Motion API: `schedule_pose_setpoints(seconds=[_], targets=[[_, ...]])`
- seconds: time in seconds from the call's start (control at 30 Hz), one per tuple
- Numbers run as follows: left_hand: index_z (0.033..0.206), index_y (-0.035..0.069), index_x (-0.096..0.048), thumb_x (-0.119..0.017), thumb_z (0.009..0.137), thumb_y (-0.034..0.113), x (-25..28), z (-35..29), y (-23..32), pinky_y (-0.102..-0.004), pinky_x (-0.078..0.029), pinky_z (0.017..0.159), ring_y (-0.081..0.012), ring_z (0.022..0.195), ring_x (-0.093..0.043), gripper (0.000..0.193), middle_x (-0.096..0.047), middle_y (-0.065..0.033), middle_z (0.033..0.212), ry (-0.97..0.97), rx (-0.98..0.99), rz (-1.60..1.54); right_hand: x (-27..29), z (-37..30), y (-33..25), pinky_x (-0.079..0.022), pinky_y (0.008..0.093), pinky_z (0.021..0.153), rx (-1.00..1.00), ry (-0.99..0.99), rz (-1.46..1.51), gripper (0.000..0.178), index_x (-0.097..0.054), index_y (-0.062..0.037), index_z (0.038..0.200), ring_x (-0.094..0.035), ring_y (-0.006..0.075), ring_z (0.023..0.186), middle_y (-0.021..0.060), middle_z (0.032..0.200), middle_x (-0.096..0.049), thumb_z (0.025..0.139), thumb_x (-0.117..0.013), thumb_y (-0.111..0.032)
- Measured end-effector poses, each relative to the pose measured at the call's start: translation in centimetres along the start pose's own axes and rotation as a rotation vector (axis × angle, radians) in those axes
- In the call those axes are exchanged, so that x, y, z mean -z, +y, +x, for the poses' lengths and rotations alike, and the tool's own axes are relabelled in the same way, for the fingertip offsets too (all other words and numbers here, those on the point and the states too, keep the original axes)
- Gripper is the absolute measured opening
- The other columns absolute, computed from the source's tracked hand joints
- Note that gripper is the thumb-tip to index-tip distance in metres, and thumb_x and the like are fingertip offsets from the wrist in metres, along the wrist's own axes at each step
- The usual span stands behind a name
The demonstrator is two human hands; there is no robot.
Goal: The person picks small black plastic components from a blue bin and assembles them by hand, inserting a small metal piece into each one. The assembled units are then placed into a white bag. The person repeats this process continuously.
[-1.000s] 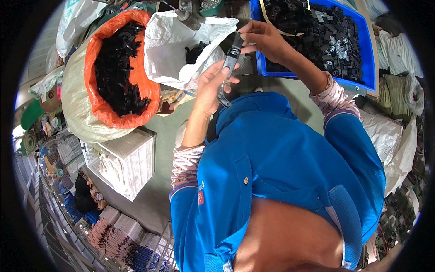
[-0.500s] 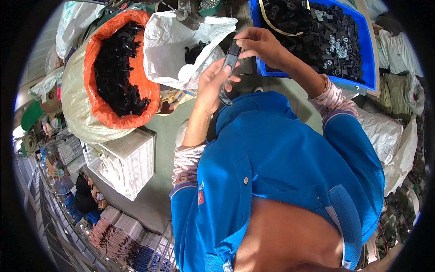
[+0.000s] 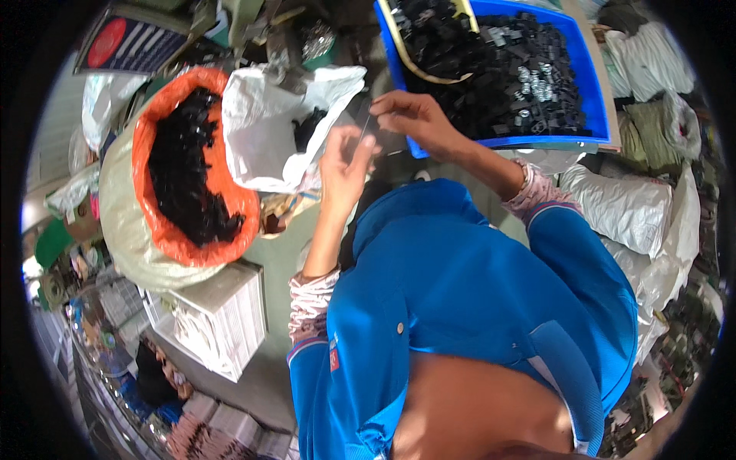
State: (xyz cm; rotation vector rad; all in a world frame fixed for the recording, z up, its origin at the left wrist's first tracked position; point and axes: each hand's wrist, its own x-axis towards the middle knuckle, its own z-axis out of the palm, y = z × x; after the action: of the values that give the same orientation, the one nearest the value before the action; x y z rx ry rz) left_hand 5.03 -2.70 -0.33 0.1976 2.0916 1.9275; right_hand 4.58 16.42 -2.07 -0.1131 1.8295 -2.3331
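My left hand (image 3: 343, 167) is closed around a slim black plastic part (image 3: 366, 125), thumb uppermost. Only a thin, blurred edge of the part shows between my hands; the rest is hidden by the fingers or the dark background. The fingers of my right hand (image 3: 418, 123) are pinched at the upper end of the part. Just left of my left hand stands an open white sack (image 3: 257, 146) with some black pieces inside. Beside my right hand is a blue tub (image 3: 506, 142) full of small black parts and shiny metal pieces.
An orange-lined sack (image 3: 245, 203) of black parts stands at the left, with a white plastic crate (image 3: 230, 326) below it. A green container (image 3: 318, 54) of small metal pieces sits at the back. White sacks (image 3: 625, 203) lie at the right.
The view has shifted, so the sacks and crate sit lower and the tub further left. The part, earlier seen broadside with a curved end, now shows as a thin edge. Both hands stay together.
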Motion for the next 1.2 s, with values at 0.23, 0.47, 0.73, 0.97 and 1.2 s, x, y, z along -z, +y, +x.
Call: schedule_pose_setpoints(seconds=[0.23,0.47,0.73,0.97,1.2], targets=[[0.092,0.004,-0.05,-0.065,0.094,0.018,0.6,0.5,-0.3,-0.0246,-0.046,0.06,-0.0119,0.07,-0.063,0.021,-0.067,-0.007,0.077,-0.049,-0.08,0.136,4.6,-0.9,-3.2,-0.052,0.0241,0.075,0.265,0.228,-0.539,0.022,-0.068,-0.0029,0.113,-0.064,0.0093,0.09,0.0039,0.098,-0.069,0.092,-0.063,-0.007],[0.086,0.009,-0.045,-0.063,0.095,0.012,0.4,0.5,-0.6,-0.0184,-0.032,0.047,-0.0024,0.053,-0.043,0.021,-0.057,-0.003,0.072,0.043,-0.148,-0.129,13.3,2.0,-8.9,-0.052,0.0353,0.071,0.238,0.675,-1.272,0.013,-0.073,-0.0083,0.097,-0.066,0.0282,0.079,0.0125,0.089,-0.068,0.086,-0.068,-0.014],[0.082,0.011,-0.041,-0.062,0.097,0.016,1.9,1.5,-0.9,-0.0177,-0.031,0.039,-0.0048,0.051,-0.047,0.026,-0.067,-0.0141,0.084,0.093,-0.085,-0.274,11.9,6.1,-8.7,-0.051,0.0373,0.071,0.544,0.497,-1.475,0.018,-0.07,-0.0131,0.101,-0.063,0.0286,0.084,0.0094,0.092,-0.062,0.083,-0.071,-0.018],[0.079,0.011,-0.055,-0.068,0.092,0.023,3.9,1.2,-1.6,-0.0238,-0.043,0.053,-0.0065,0.058,-0.052,0.022,-0.052,0.0022,0.067,0.253,-0.139,-0.106,9.7,12.7,-6.4,-0.044,0.0424,0.101,0.343,-0.065,-1.754,0.037,-0.061,-0.0014,0.116,-0.051,0.04,0.119,0.0198,0.131,-0.054,0.078,-0.058,0.001],[0.088,0.01,-0.046,-0.063,0.096,0.023,5.6,-0.8,0.1,-0.0209,-0.037,0.049,-0.004,0.056,-0.052,0.023,-0.06,0.0004,0.065,0.178,-0.12,-0.34,17.9,6.2,-5.5,-0.043,0.0429,0.097,0.419,0.117,-1.649,0.032,-0.049,0.0013,0.125,-0.049,0.044,0.117,0.0243,0.125,-0.053,0.093,-0.054,-0.004]])
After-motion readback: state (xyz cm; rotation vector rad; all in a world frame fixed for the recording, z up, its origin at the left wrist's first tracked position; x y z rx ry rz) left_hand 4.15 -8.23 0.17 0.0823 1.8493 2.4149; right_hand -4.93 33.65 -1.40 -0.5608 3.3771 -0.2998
